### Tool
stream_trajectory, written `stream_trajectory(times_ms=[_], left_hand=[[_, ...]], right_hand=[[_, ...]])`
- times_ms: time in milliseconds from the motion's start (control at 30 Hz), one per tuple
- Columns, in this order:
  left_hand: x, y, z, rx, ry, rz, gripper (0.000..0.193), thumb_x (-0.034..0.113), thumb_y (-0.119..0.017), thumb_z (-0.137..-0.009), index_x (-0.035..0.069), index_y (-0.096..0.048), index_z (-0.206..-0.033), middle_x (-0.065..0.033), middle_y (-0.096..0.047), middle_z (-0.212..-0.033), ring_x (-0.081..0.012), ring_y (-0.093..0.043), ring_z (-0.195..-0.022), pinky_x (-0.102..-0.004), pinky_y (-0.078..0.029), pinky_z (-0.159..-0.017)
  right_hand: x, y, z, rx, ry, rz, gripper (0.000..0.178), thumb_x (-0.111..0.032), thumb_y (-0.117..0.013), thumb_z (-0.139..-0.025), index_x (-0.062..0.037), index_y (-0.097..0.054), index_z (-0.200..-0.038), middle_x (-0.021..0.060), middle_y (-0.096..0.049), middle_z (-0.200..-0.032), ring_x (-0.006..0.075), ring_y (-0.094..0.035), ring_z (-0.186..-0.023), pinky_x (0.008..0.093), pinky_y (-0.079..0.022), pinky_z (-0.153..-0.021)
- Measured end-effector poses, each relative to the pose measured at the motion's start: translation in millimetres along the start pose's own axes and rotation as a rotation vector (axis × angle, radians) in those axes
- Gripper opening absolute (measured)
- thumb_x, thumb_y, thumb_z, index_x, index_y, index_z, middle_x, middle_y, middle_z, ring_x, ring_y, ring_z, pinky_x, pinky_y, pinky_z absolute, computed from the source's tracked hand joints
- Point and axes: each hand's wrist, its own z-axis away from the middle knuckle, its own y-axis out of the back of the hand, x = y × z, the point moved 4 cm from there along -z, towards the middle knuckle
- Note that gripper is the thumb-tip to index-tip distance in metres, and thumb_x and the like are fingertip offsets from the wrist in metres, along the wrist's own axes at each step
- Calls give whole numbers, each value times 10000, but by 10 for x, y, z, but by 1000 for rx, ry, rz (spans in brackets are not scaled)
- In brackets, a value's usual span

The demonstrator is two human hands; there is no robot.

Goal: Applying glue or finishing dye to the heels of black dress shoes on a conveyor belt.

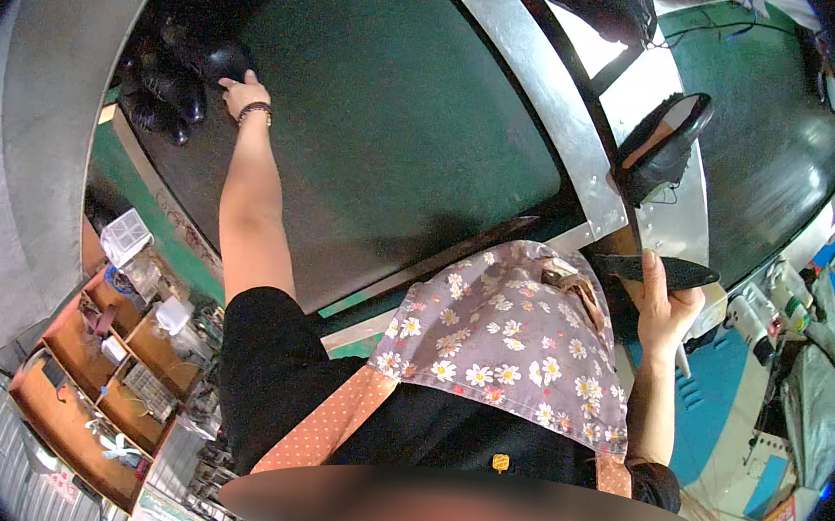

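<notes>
At the far left, my left hand [244, 95] reaches across a dark green belt [380, 126]. Its thumb and fingers are on the toe of a black shoe [224, 61], in a group of black shoes [168, 86]. My right hand [669, 310] is closed on a flat, black, sole-shaped piece [672, 274], with the thumb lying over it. Beyond that hand, a black lace-up shoe [661, 148] lies tilted on the metal strip, with a pale tan patch showing. The tips of my right fingers are hidden under the piece.
A metal rail [554, 93] borders the belt. Further right lies a second green belt [762, 123]. A dark bundle [598, 7] hangs at the top. Below left stands a wooden compartment shelf [115, 372] with small items. Bottles [749, 318] are at the right.
</notes>
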Motion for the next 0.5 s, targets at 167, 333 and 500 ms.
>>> stream_trajectory(times_ms=[167,333,500], left_hand=[[39,40,-89,-110,2,-143,766,424,-478,-940,-89,-170,-1419,-291,-513,-1271,-384,-531,-1172,-446,-447,-962],[480,100,272,-4,101,-125,725,230,-620,-823,37,-248,-1414,-261,-170,-1487,-377,-216,-1381,-530,-282,-1075],[1335,-357,1543,41,-930,194,709,208,-656,-796,-28,-339,-1385,-312,-258,-1447,-418,-250,-1360,-504,-207,-1119]], right_hand=[[337,165,167,159,-70,-80,213,-151,-724,-842,-38,-651,-677,-25,-572,-557,50,-486,-474,204,-341,-449],[570,273,351,278,-123,-168,190,-134,-709,-850,-31,-651,-700,-27,-565,-570,48,-482,-483,202,-334,-448],[747,288,438,320,-118,-425,108,-89,-667,-873,13,-674,-838,-1,-582,-602,65,-509,-496,199,-373,-450]])
